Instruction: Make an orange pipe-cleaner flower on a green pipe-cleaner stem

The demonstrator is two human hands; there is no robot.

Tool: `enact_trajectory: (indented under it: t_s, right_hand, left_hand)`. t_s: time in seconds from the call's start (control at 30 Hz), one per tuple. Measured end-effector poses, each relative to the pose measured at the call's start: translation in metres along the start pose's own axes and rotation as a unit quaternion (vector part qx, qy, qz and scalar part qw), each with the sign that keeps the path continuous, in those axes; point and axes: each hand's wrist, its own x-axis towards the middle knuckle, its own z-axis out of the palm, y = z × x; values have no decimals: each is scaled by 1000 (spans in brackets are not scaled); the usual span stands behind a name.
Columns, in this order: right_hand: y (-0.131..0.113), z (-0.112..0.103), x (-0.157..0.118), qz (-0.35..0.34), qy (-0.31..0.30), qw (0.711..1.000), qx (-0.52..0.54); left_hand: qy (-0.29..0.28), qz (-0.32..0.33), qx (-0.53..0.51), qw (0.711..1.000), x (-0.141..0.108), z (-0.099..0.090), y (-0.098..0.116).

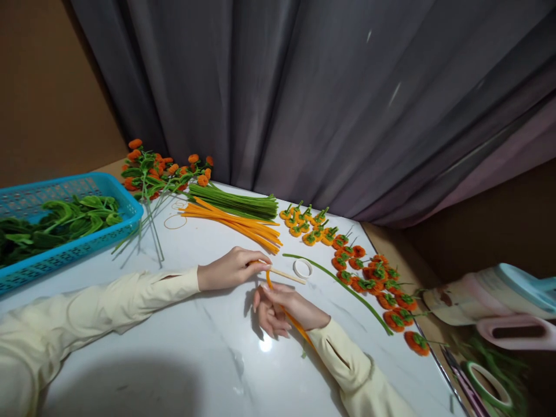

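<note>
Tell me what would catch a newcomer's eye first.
Probably the fuzzy orange flower heads clustered toward the white tabletop's right edge. The turquoise perforated basket of green leaves at left stands out next, then, at centre, the left hand pinching a wooden stick and the right hand an orange strip.

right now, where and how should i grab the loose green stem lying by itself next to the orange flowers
I'd pinch the loose green stem near its middle, coming down from the left, the side of the white ring. It is long, thin and lies flat in a gentle curve, and the orange flowers crowd its right side, so the left should give fingertips more room.
</note>
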Motion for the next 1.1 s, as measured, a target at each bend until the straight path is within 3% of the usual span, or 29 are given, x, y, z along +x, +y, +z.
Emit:
enact_trajectory:
  t_s: [0.13,0.27,0.6,0.67,0.8,0.97,1.1]
  right_hand:
    - [-3,3,-2,17,-6,999,-33]
    - [-10,5,-8,66,-41,995,-64]
    - [-9,-24,-9,137,-101,983,69]
    - [-6,-25,-8,123,-85,987,61]
    - [-3,-20,-6,68,-17,997,44]
    - [-4,-11,-5,13,23,1000,15]
    - [-3,-8,-2,-30,73,997,-15]
  left_hand:
    - [-33,-22,3,999,1,-3,3]
    - [-127,-32,-47,990,2,-8,1]
    - [-282,-142,-258,913,3,-7,-9]
    - [-284,-180,-324,884,3,-5,-12]
    - [-241,-269,-485,796,1,1,-18]
    - [-174,-282,-637,696,-2,9,-20]
    - [-108,-309,-697,638,-2,16,-21]
